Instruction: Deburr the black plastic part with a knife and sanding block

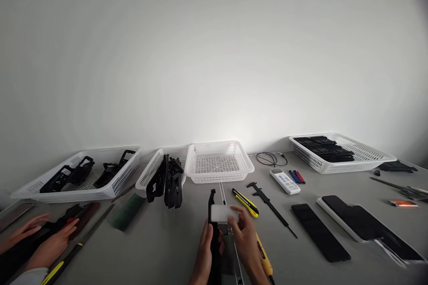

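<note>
My left hand (202, 249) is closed around a long, narrow black plastic part (211, 199) that stands up at the near middle of the table. My right hand (246, 237) pinches a small white rectangular block (220, 213) against or just in front of that part; whether they touch I cannot tell. Beneath my hands runs a thin metal frame or rail (238, 262), partly covered by them. A yellow-handled tool (264, 256) lies beside my right forearm. Just beyond is a yellow and black utility knife (245, 202).
Co-worker's hands (53, 245) handle a black part at left, near a yellow-black handled file (70, 256). White baskets hold black parts (167, 180); the middle basket (219, 178) stands behind my hands. Right lie calipers (272, 209), a white device (285, 181) and phone-like black slabs (321, 232).
</note>
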Demonstrator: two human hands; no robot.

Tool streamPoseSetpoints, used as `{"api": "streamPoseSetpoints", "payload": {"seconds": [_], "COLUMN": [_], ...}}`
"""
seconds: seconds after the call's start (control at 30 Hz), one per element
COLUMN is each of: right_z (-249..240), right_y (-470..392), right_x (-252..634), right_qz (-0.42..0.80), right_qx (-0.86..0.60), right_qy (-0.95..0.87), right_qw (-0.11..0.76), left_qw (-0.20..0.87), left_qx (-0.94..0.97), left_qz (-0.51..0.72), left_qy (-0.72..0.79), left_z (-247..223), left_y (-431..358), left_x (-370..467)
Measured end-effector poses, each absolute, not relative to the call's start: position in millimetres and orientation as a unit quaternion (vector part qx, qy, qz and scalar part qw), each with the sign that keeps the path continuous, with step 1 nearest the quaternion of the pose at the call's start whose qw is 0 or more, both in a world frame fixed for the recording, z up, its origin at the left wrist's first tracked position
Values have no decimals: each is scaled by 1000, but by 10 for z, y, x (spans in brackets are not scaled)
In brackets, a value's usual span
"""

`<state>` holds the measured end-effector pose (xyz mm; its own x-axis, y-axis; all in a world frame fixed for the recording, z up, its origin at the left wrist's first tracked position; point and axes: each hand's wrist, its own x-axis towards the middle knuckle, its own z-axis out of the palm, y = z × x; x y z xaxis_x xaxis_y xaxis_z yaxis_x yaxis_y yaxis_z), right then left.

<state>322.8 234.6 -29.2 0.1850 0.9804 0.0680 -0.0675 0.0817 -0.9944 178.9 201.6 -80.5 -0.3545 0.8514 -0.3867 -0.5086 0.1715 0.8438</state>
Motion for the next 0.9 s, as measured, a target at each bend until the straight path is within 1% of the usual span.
{"api": "streamPoseSetpoints", "payload": {"seconds": [0.07,0.13,0.2,0.27,0.4,0.5,0.57,0.7,0.83,0.9], "right_z": [-337,-379,-397,-380,-308,-289,-285,-273,-269,-253], "right_y": [2347,2348,2344,2327,2272,2254,2249,2258,2300,2300], "right_x": [3236,3259,3291,3307,3262,3228,3221,3246,3305,3314], "right_qz": [483,481,445,431,475,450,437,470,444,458], "right_qx": [-484,-502,-539,-538,-483,-523,-538,-492,-531,-516], "right_qy": [-483,-481,-447,-439,-491,-471,-457,-498,-466,-465], "right_qw": [547,535,559,577,548,549,558,538,551,554], "left_qw": [554,561,565,570,608,643,650,645,657,655], "left_qx": [182,195,181,176,265,263,256,252,263,262], "left_qz": [625,621,608,598,610,609,607,611,603,604], "left_qy": [519,511,528,536,433,384,379,383,367,370], "left_z": [-808,-792,-759,-707,-551,-458,-442,-482,-511,-512], "left_y": [2015,2006,1989,1970,1954,1961,1963,1957,1958,1959], "left_x": [1779,1771,1769,1787,1891,1957,1973,1970,1972,1969]}}
